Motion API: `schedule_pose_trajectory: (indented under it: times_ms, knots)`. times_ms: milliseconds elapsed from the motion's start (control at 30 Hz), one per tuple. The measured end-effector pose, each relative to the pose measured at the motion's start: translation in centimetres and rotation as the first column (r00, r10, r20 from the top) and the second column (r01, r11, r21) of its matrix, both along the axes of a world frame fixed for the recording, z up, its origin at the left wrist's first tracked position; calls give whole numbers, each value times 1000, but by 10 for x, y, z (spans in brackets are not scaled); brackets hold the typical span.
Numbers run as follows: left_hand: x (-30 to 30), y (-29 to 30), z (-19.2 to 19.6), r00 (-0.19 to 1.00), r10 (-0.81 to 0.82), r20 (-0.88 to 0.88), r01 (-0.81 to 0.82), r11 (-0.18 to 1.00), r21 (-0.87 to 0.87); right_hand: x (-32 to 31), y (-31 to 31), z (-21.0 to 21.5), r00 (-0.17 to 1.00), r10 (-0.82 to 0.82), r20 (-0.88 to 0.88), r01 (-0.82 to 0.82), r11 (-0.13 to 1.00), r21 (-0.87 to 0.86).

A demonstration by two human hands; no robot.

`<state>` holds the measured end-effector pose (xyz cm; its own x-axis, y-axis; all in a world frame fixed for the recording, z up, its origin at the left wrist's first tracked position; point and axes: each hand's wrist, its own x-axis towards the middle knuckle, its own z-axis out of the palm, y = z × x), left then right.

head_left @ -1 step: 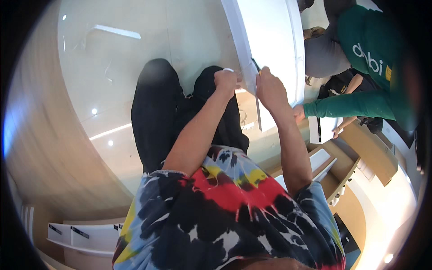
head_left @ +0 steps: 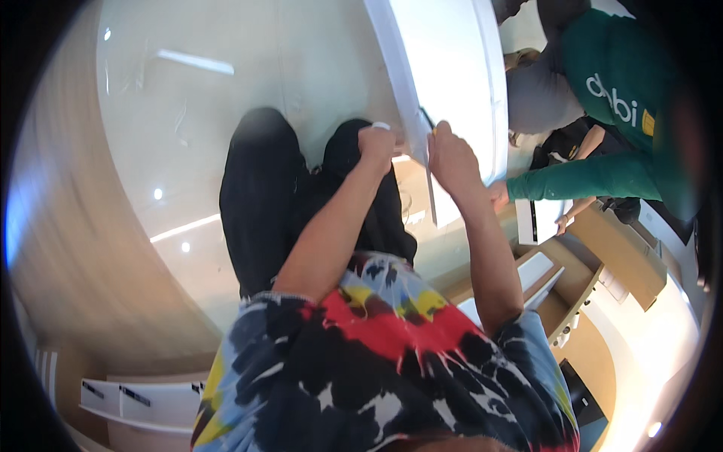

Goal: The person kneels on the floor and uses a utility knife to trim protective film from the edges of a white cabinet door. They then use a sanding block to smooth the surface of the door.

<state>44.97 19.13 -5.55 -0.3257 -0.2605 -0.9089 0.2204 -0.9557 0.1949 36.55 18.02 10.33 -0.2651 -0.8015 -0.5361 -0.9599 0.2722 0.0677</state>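
A large white panel [head_left: 452, 68] stretches away from me at the upper middle, its pale edge facing my knees. My right hand [head_left: 454, 160] is closed around a slim dark tool [head_left: 426, 117] with a bit of yellow at the fingers. The tool's tip lies against the panel near that edge; its exact kind is unclear. Left of the edge, my left hand [head_left: 380, 145] is closed, with a small white piece [head_left: 382, 126] showing above its fingers. What else it grips is hidden. A co-worker's hand [head_left: 498, 193] rests by the panel's near right side.
A co-worker in a green sleeve [head_left: 580, 181] leans in from the right. Another person's hand [head_left: 561, 224] holds a white box-like part [head_left: 533, 222]. Cardboard [head_left: 621, 256] and white boards [head_left: 535, 270] lie lower right. A white drawer-like piece [head_left: 143, 403] sits lower left.
Both hands and the tool appear slightly lower in the picture, as the view has shifted a little. Both hands remain closed.
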Motion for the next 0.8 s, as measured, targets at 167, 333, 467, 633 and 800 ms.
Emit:
schedule_pose_trajectory:
  times_ms: [167, 333, 467, 633, 800]
  knots:
    - [-3, -14, -7, 995, 68, -78, -64, 996, 56, -3, -15, -12, 1000, 18, 0, -19, 1000, -9]
    - [-8, -4, -14, 1000, -19, 13, 19, 1000, -16, -5, 1, -9, 999, 42, 9, -42, 997, -59]
    - [-8, 7, -18, 999, -29, -33, 29, 1000, 6, -6, -14, -12, 999, 31, 15, -31, 999, -7]
    - [-8, 6, -26, 974, -180, 141, 195, 976, -99, 0, 6, -6, 1000, 24, -2, -24, 1000, 1]
    - [-11, 32, -22, 889, -315, 334, 399, 890, -223, -5, 13, -9, 999, 23, -29, -22, 999, 38]
